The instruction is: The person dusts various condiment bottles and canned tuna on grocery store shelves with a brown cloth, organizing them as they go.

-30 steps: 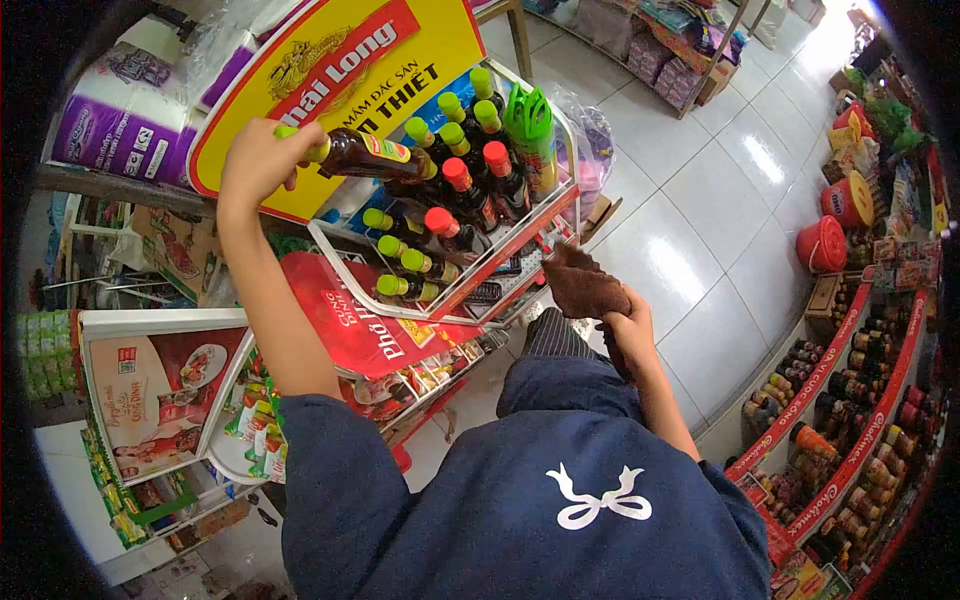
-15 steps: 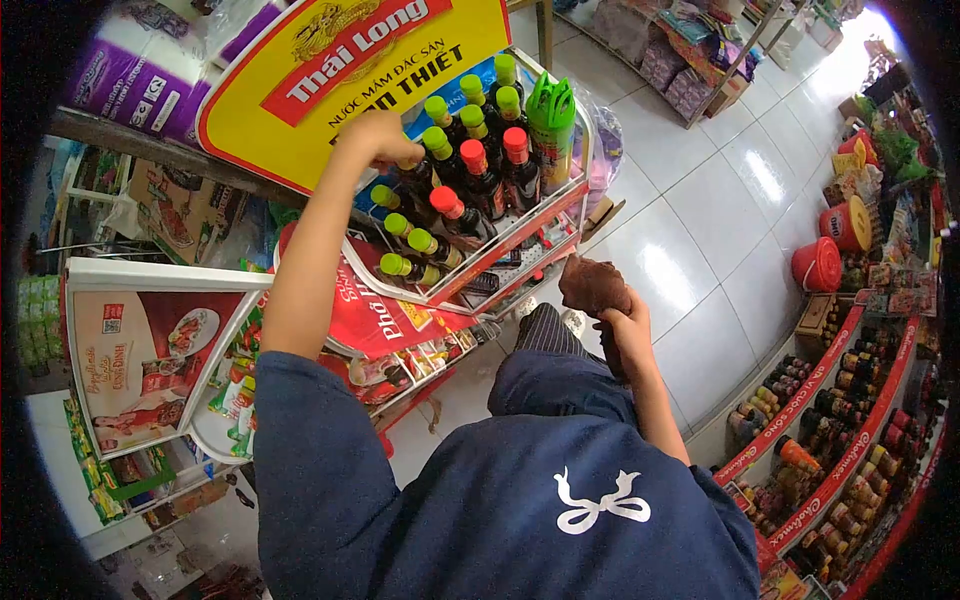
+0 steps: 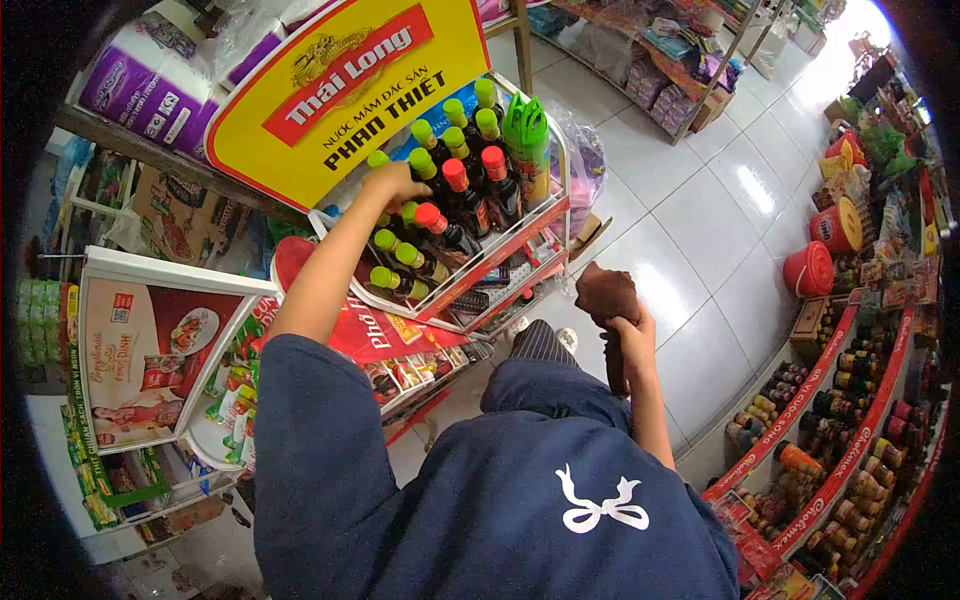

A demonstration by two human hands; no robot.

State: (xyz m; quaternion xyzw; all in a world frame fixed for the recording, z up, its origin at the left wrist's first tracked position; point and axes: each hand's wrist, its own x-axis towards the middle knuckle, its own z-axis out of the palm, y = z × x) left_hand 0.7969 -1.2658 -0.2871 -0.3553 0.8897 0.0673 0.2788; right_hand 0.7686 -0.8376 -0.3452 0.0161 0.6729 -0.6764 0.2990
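Observation:
My left hand is down among the bottles on the display rack, its fingers curled by a green-capped bottle; what they grip, if anything, is hidden. Around it stand several dark bottles with green caps and red-capped bottles. A green-topped can stands at the rack's right end. Away to the right, my right hand is closed around a crumpled brown cloth, which hangs partly below the fingers.
A yellow sign rises behind the bottles. Left of the rack is a white-framed panel. Shelves of jars curve along the right, near a red bucket on the tiled floor.
My left hand has moved down from in front of the sign to among the bottles. The rack and sign appear shifted slightly left. My right hand still holds the cloth, a little lower.

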